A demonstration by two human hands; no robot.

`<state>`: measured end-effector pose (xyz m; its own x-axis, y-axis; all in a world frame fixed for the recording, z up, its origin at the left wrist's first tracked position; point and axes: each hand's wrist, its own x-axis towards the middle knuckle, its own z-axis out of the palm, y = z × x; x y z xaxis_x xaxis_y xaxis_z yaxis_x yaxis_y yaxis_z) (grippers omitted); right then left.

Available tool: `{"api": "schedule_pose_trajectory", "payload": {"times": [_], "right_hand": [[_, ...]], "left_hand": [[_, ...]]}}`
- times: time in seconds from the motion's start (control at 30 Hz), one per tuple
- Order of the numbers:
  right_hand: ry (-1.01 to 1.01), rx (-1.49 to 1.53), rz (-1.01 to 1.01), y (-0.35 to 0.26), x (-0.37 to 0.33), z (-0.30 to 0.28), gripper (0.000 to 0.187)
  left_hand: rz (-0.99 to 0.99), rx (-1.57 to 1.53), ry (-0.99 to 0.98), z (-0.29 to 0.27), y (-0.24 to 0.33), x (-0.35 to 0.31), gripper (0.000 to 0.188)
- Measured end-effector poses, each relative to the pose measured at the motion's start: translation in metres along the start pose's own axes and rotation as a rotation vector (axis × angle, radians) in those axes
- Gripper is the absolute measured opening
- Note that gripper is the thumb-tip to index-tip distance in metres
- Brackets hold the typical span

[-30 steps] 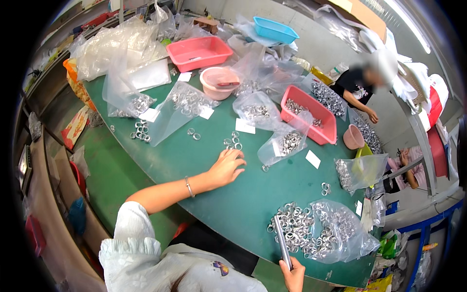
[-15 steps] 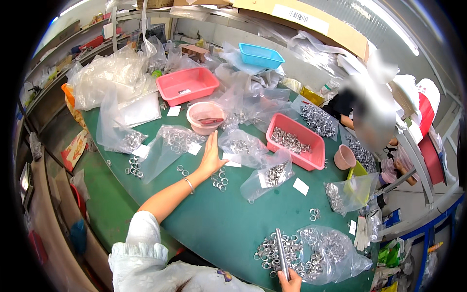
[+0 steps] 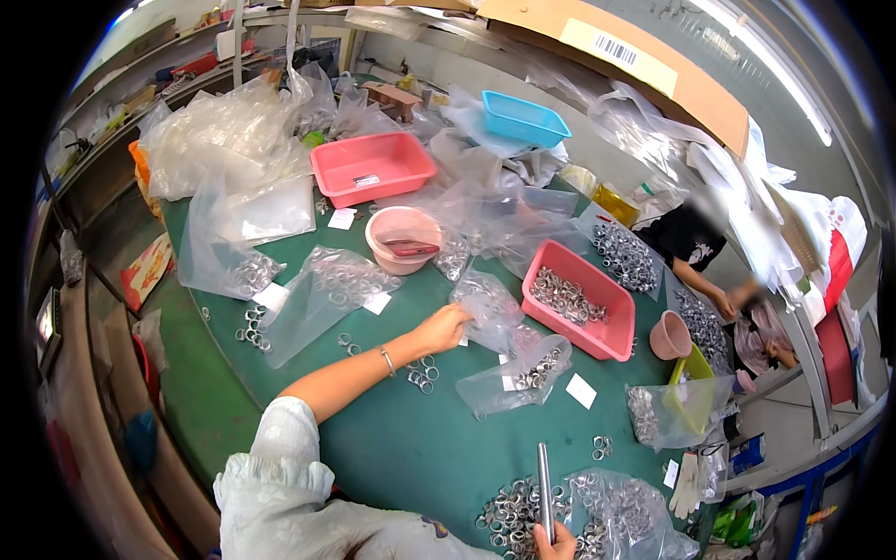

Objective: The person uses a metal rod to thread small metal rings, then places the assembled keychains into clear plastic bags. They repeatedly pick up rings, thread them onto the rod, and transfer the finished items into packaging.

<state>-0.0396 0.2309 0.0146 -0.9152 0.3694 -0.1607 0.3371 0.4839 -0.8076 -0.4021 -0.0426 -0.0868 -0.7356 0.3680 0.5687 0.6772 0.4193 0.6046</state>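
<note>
My left hand (image 3: 443, 329) reaches over the table, its fingers closed on the edge of a clear plastic bag (image 3: 487, 301) with metal rings in it. Upright in my right hand (image 3: 554, 543), at the near edge, is a tapered metal ring mandrel (image 3: 545, 490). A pile of loose metal rings (image 3: 504, 518) lies just left of the mandrel, and a large clear bag of rings (image 3: 630, 509) is on its right. A few rings (image 3: 422, 375) lie under my left wrist. Another bag of rings (image 3: 537, 369) rests right of my left hand.
A pink bowl (image 3: 397, 229) holds a red item beyond my left hand. Pink trays (image 3: 373, 159) stand behind it and to the right, the right one with rings inside. A blue tray (image 3: 525, 119) is at the back. A person (image 3: 695, 238) works at the far right.
My left hand has moved right and nearer, from beside the pink bowl to the bag of rings, and its spread fingers have closed. My right hand still holds the mandrel. The view has shifted slightly.
</note>
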Motion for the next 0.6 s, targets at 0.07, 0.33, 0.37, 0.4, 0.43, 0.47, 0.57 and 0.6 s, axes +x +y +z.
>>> {"api": "schedule_pose_trajectory", "payload": {"times": [0.07,0.33,0.37,0.4,0.43,0.47,0.57,0.6], "right_hand": [[-0.007,0.002,0.016,-0.006,0.004,0.001,0.029],[-0.068,-0.016,0.102,-0.008,0.021,0.005,0.028],[-0.099,0.008,0.133,0.010,0.027,0.002,0.027],[-0.130,0.032,0.163,0.026,0.031,0.000,0.027],[-0.111,0.075,0.177,0.022,0.031,0.001,0.026],[-0.090,0.117,0.189,0.011,0.030,0.004,0.025],[-0.080,0.180,0.221,0.001,0.032,0.006,0.023],[-0.084,0.192,0.232,0.001,0.033,0.007,0.023]], "left_hand": [[-0.104,-0.149,0.046,0.000,0.005,0.005,0.034],[-0.437,-0.306,0.767,0.011,-0.029,0.001,0.046],[-0.531,-0.442,0.838,0.012,-0.033,0.007,0.041],[-0.558,-0.583,0.718,0.010,-0.038,0.009,0.039],[-0.583,-0.721,0.590,0.005,-0.042,0.013,0.037],[-0.602,-0.858,0.459,-0.001,-0.041,0.018,0.036],[-0.842,-0.741,0.339,-0.003,-0.039,0.034,0.037],[-0.903,-0.742,0.353,-0.002,-0.040,0.040,0.039]]}}
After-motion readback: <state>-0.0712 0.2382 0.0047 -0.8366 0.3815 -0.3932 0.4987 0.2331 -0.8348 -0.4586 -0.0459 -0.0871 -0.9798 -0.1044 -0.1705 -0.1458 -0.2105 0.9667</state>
